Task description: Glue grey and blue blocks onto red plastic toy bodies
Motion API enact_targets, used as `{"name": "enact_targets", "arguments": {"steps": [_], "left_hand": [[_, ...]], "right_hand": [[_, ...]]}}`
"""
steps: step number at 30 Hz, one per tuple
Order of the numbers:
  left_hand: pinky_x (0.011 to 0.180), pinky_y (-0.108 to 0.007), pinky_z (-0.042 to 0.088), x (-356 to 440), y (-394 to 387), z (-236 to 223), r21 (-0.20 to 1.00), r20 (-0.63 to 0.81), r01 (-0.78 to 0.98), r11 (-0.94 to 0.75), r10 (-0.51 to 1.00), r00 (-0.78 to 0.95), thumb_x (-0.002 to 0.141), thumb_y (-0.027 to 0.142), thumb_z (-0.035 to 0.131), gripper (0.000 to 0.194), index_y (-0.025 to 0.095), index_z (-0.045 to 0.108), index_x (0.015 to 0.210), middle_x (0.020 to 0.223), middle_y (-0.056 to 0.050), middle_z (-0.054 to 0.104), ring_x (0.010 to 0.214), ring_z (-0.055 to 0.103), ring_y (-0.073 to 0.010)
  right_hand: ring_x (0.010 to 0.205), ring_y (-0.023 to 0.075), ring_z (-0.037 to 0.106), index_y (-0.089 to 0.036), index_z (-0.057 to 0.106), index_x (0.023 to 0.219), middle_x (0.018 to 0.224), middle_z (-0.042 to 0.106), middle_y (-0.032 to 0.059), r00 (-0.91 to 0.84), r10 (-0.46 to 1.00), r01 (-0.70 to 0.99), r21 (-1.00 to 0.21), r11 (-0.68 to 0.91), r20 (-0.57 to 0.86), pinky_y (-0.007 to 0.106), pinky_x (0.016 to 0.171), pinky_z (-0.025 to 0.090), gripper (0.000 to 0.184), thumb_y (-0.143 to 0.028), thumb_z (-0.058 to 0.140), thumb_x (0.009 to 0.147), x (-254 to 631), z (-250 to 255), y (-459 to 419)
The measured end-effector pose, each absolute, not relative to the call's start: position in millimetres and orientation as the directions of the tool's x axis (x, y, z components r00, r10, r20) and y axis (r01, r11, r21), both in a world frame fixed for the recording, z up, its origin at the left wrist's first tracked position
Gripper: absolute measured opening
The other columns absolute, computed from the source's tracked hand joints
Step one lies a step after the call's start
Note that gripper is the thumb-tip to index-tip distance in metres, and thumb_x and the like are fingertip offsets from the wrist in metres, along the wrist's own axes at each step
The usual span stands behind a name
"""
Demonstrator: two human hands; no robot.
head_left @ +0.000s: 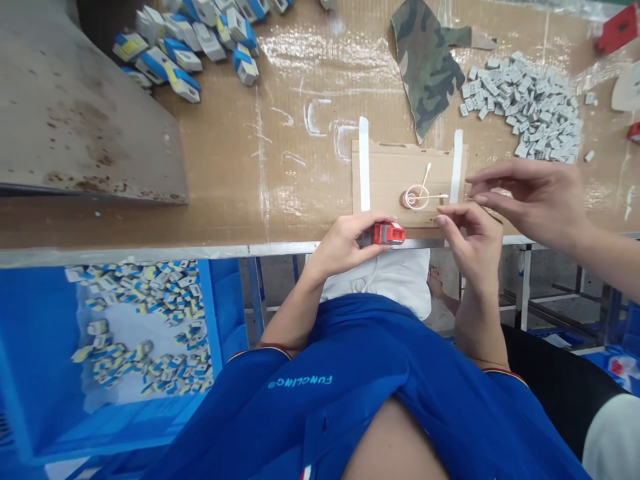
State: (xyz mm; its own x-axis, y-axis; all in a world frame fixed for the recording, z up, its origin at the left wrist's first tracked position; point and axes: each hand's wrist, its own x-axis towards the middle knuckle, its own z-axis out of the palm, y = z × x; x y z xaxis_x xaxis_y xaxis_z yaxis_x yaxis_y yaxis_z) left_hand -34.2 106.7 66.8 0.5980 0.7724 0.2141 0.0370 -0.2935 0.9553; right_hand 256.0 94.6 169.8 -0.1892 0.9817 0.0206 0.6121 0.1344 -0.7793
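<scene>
My left hand [345,243] grips a small red toy vehicle [389,233] with a grey part, held at the table's front edge. My right hand [473,240] is beside it, thumb and forefinger brought close together; anything between their tips is too small to make out. Just beyond my hands, a small clear cup [407,201] stands on a cardboard sheet [383,173] and holds cotton swabs [426,177]. One swab leans away from me, another points toward my right hand. A co-worker's hand [540,197] reaches in from the right, very near my right fingers.
White tape strips [364,163] cross the cardboard's sides. Beyond lie a camouflage cloth [425,63] and a pile of small grey pieces [535,107]. Blue-and-white toy pieces [183,57] lie far left beside a grey metal box [90,120]. A blue crate [220,313] holds more below.
</scene>
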Motion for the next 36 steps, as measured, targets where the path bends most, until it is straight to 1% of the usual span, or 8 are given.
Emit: {"name": "enact_targets", "arguments": {"steps": [4, 11, 16, 18, 20, 21, 25, 36], "left_hand": [[0.09, -0.031, 0.062, -34, 103, 65, 0.98, 0.175, -0.02, -0.198, 0.806, 0.565, 0.087, 0.029, 0.083, 0.041, 0.019, 0.073, 0.126, 0.123, -0.013, 0.079, 0.108, 0.078, -0.0228], [0.08, -0.025, 0.064, -38, 98, 61, 0.946, 0.174, -0.324, -0.026, 0.882, 0.438, 0.081, 0.028, 0.088, 0.046, 0.023, 0.073, 0.124, 0.107, -0.007, 0.08, 0.09, 0.079, -0.0165], [0.076, -0.024, 0.061, -39, 100, 62, 0.913, 0.247, -0.401, -0.08, 0.89, 0.384, 0.081, 0.034, 0.087, 0.042, 0.024, 0.075, 0.12, 0.101, -0.005, 0.078, 0.084, 0.075, -0.0143], [0.076, -0.025, 0.06, -40, 100, 62, 0.907, 0.269, -0.407, -0.108, 0.892, 0.362, 0.081, 0.039, 0.086, 0.042, 0.023, 0.076, 0.118, 0.101, -0.006, 0.078, 0.085, 0.075, -0.0149], [0.075, -0.026, 0.06, -41, 100, 60, 0.913, 0.27, -0.39, -0.125, 0.899, 0.344, 0.081, 0.044, 0.086, 0.043, 0.022, 0.076, 0.116, 0.099, -0.006, 0.077, 0.083, 0.074, -0.0158], [0.074, -0.027, 0.06, -41, 100, 59, 0.916, 0.267, -0.379, -0.13, 0.904, 0.335, 0.081, 0.046, 0.086, 0.044, 0.022, 0.076, 0.115, 0.098, -0.006, 0.077, 0.082, 0.074, -0.0161], [0.066, -0.026, 0.058, -42, 99, 52, 0.921, 0.245, -0.37, -0.123, 0.921, 0.303, 0.084, 0.058, 0.08, 0.047, 0.022, 0.075, 0.113, 0.091, -0.005, 0.076, 0.073, 0.071, -0.0151], [0.047, -0.019, 0.049, -38, 103, 64, 0.906, 0.126, -0.422, -0.039, 0.975, 0.18, 0.076, 0.067, 0.08, 0.051, 0.018, 0.073, 0.092, 0.071, -0.002, 0.072, 0.051, 0.062, -0.0108]], "right_hand": [[0.088, 0.0231, 0.072, -0.033, 0.079, 0.1, 0.094, 0.077, 0.0017, -0.123, 0.991, 0.599, -0.792, 0.119, 0.056, 0.046, 0.079, 0.061, 0.012, -0.044, 0.075, 0.095, 271, 184, 129], [0.091, 0.0235, 0.075, -0.035, 0.08, 0.099, 0.098, 0.081, -0.0011, -0.547, 0.833, 0.645, -0.592, 0.484, 0.086, 0.047, 0.086, 0.06, 0.015, -0.044, 0.068, 0.1, 271, 181, 153], [0.088, 0.0251, 0.075, -0.039, 0.081, 0.105, 0.096, 0.081, -0.0021, -0.677, 0.736, 0.582, -0.603, 0.546, 0.013, 0.05, 0.087, 0.056, 0.02, -0.054, 0.071, 0.095, 269, 172, 157], [0.084, 0.0254, 0.073, -0.036, 0.079, 0.102, 0.087, 0.078, 0.0003, -0.562, 0.827, 0.63, -0.645, 0.432, 0.006, 0.047, 0.08, 0.057, 0.027, -0.06, 0.069, 0.094, 253, 162, 128], [0.068, 0.0218, 0.064, -0.029, 0.07, 0.079, 0.069, 0.064, 0.0029, 0.004, 0.981, 0.678, -0.722, 0.141, 0.195, 0.039, 0.059, 0.051, 0.041, -0.058, 0.053, 0.102, 227, 147, 83], [0.057, 0.0186, 0.056, -0.027, 0.061, 0.068, 0.06, 0.054, 0.001, 0.059, 0.974, 0.672, -0.73, 0.123, 0.218, 0.035, 0.051, 0.044, 0.046, -0.055, 0.052, 0.104, 214, 138, 60], [0.043, 0.0094, 0.027, -0.024, 0.029, 0.057, 0.05, 0.028, -0.0061, 0.153, 0.94, 0.644, -0.752, 0.139, 0.304, 0.03, 0.043, 0.024, 0.057, -0.044, 0.053, 0.105, 177, 104, -1], [0.043, 0.0095, 0.027, -0.025, 0.028, 0.057, 0.05, 0.027, -0.0061, 0.192, 0.923, 0.637, -0.758, 0.143, 0.335, 0.03, 0.044, 0.021, 0.056, -0.043, 0.052, 0.104, 168, 103, -1]]}}
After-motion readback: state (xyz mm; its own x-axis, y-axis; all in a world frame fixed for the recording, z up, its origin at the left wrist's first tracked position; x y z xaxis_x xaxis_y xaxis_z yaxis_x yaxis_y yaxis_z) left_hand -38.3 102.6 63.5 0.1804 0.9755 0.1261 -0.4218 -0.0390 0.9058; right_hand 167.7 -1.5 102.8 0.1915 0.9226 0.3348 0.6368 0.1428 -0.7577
